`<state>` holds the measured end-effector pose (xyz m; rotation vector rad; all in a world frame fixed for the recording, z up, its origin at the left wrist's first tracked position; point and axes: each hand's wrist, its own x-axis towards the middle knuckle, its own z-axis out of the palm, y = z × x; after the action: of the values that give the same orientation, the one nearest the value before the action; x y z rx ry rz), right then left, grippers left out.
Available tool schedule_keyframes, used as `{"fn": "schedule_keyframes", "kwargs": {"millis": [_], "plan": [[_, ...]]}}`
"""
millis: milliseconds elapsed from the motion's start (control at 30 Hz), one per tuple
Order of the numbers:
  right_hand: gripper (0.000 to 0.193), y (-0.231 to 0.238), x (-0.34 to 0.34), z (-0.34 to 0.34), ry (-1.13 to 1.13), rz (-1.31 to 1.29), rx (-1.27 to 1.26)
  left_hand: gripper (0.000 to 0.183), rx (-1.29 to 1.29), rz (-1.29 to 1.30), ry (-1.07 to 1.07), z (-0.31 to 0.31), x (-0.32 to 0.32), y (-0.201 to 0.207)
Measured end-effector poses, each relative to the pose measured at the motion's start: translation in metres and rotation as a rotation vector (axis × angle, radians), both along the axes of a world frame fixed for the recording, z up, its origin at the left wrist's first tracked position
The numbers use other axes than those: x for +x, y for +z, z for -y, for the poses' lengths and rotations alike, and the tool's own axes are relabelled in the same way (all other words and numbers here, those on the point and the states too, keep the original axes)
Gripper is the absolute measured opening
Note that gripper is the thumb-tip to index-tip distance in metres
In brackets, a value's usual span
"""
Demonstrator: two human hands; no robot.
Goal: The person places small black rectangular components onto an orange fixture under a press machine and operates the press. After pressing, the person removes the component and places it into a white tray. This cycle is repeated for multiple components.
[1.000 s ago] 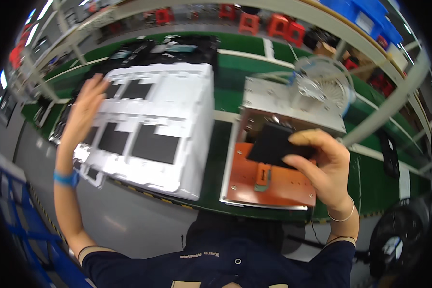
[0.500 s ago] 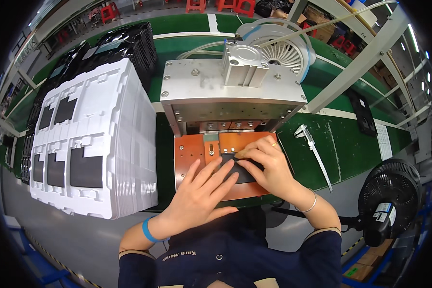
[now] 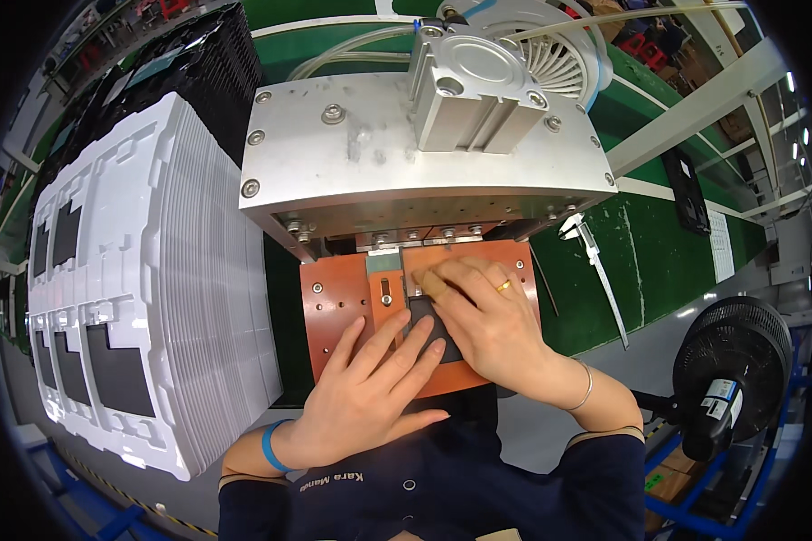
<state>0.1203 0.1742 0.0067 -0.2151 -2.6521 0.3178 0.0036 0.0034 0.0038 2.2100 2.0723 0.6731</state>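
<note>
A thin black sheet (image 3: 427, 311) lies on the orange fixture plate (image 3: 331, 311) in front of me, partly hidden by both hands. My left hand (image 3: 356, 392) has its fingers spread, with the fingertips over the sheet's left side and the narrow slotted orange strip (image 3: 387, 279). Curled inward, the fingers of my right hand (image 3: 501, 325) come together at the sheet's far edge. Whatever those fingertips pinch is covered by the hand. Right behind the plate stands a metal press (image 3: 325, 149) with a square cylinder (image 3: 474, 99) on top.
At left is a tall stack of white plastic trays (image 3: 167, 298), with black sheets in the top one. Black trays (image 3: 207, 68) are piled behind. Calipers (image 3: 597, 266) lie on the green table to the right, near a black fan (image 3: 731, 361).
My view has moved closer to the press. The right hand's fingertips have shifted left along the sheet's far edge. The left hand remains spread over the sheet's left side.
</note>
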Motion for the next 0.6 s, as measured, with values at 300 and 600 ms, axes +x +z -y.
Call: {"fn": "schedule_keyframes", "kwargs": {"millis": [300, 600], "plan": [[0.032, -0.001, 0.003, -0.004, 0.032, 0.001, 0.006, 0.068, -0.008, 0.008, 0.003, -0.002, -0.001, 0.000], [0.042, 0.023, 0.039, -0.007, 0.077, 0.000, -0.313, 0.075, -0.041, 0.040, 0.003, 0.001, -0.002, 0.002]]}}
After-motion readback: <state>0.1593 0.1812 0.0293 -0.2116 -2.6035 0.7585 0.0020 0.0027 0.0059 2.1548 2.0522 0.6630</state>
